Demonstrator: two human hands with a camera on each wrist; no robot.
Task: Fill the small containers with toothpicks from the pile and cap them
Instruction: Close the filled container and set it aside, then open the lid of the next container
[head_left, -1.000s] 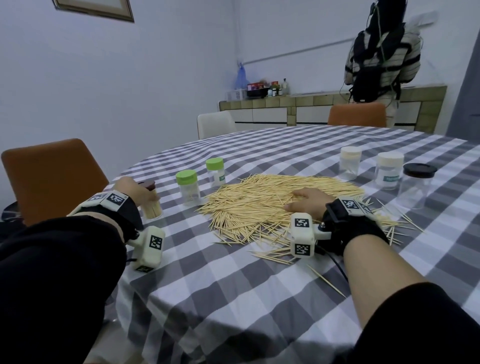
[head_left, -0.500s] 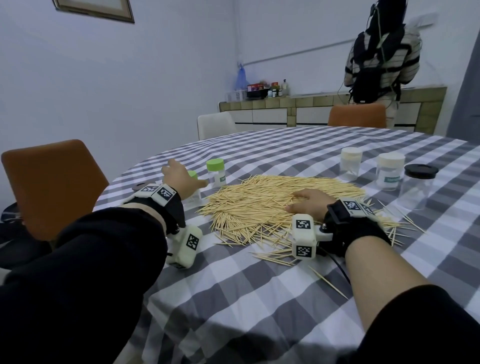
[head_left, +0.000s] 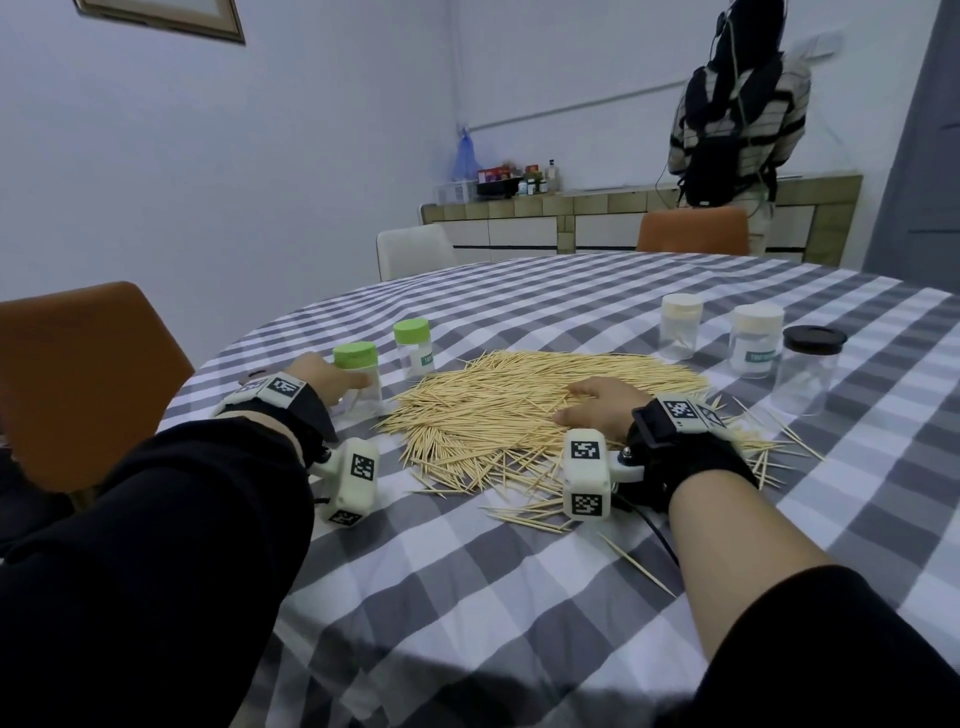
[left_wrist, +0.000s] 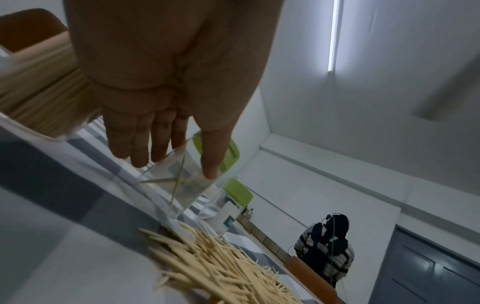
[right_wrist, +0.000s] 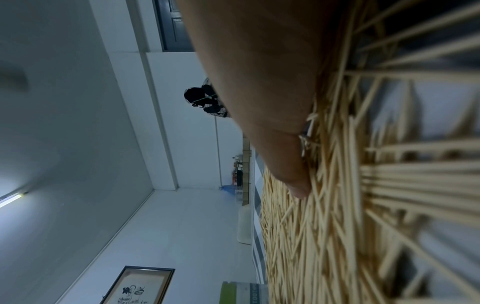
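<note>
Left hand (head_left: 321, 375) is at the nearer green-capped jar (head_left: 357, 383), fingers (left_wrist: 141, 142) straight, thumb on one side of the clear wall and fingers on the other, so a loose touch with nothing curled round it; the left wrist view shows a couple of toothpicks lying inside that jar. Right hand (head_left: 597, 405) lies flat on the toothpick pile (head_left: 524, 410), palm down, fingers relaxed and spread over the sticks, gripping nothing. The pile sits mid-table on the grey-and-white checked tablecloth (head_left: 467, 597), with strays scattered toward the near edge. Count the jars: two green-capped ones on the left, the farther one (head_left: 413, 347) bearing a white label with green lettering too small to read; on the far right two white-capped jars (head_left: 681, 326), one (head_left: 756, 347) with a green label, also illegible, and one black-capped jar (head_left: 810, 366). That makes five in the head view. The left wrist view also catches a container packed full of toothpicks (left_wrist: 39, 96) behind the hand. Square black-and-white markers sit on both wrist cameras. A person in a striped top (head_left: 737, 104) stands at the far counter.
</note>
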